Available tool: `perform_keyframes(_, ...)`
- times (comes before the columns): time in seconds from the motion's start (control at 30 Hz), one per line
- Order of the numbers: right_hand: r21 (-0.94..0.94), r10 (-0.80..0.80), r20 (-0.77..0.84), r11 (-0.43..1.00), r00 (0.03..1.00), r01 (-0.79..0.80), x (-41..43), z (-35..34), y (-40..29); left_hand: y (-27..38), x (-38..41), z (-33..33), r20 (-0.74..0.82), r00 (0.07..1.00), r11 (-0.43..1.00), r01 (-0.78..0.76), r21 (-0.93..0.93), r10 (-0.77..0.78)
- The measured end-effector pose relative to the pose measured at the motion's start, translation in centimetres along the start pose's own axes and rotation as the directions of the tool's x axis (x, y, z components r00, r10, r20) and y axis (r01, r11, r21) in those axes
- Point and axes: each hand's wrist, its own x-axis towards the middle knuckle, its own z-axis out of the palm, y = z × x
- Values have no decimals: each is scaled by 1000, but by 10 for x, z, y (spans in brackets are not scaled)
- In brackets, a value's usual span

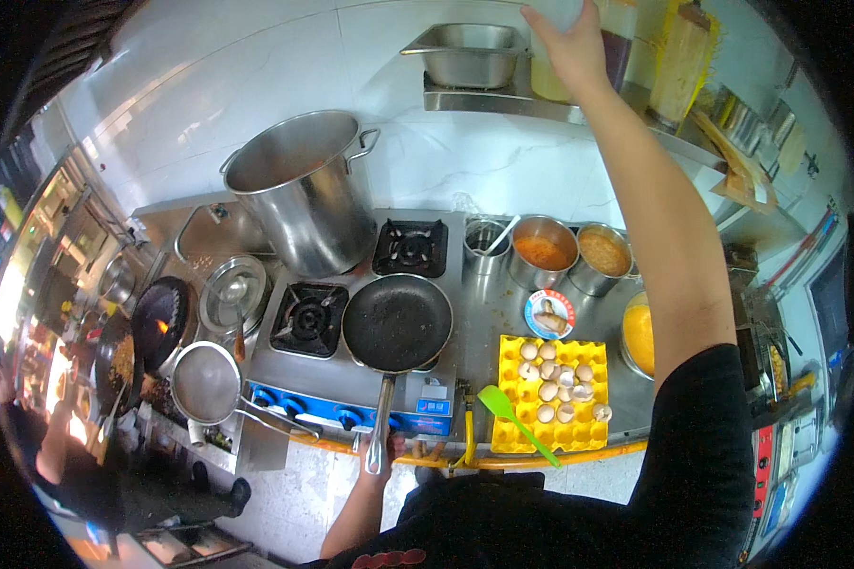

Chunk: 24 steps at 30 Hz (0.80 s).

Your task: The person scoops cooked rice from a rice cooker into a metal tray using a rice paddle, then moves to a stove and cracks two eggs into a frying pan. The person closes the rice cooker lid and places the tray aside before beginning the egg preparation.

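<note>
My left hand (379, 459) is at the front of the gas stove (295, 380), under the metal handle of a black frying pan (398, 321). The handle hides part of it, so I cannot tell whether it grips the handle or touches a control knob. Up at the wall shelf (470, 99), my right hand (575, 46) reaches to a translucent bottle (549, 80) of pale yellow liquid. Its thumb and a finger spread around the upper part; the picture's edge cuts off the fingertips, and its grip is unclear. The pan stands on a front burner, bare inside.
A tall stockpot (313, 206) stands behind the burners. Steel pots of orange sauce (543, 245) and brown sauce (603, 252) line the counter. Eggshells sit in a yellow egg tray (509, 419) beside a green spatula (516, 419). Another person (135, 469) works at left near a wok (117, 363).
</note>
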Motion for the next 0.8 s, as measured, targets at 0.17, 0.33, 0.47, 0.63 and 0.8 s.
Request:
perform_keyframes(0.17, -47, -36, 5, 998, 999, 36, 11, 4, 33, -4, -5, 11, -56, 998, 999, 19, 42, -16)
perform_keyframes(0.33, -198, 302, 109, 940, 947, -277, -2, -15, 24, 7, -16, 33, -76, 997, 997, -4, 71, 10)
perform_keyframes(0.47, -289, -254, 195, 908, 947, 303, -89, -64, 12, 0, -10, 18, -59, 998, 998, 22, 57, -19)
perform_keyframes(0.63, -248, 14, 609, 953, 793, 173, -283, -199, 16, -1, -3, 17, -14, 1000, 998, 23, 62, -22)
perform_keyframes(0.8, -529, 604, 377, 763, 702, -372, -469, -328, 27, -5, -5, 16, -28, 998, 999, 49, 22, -48)
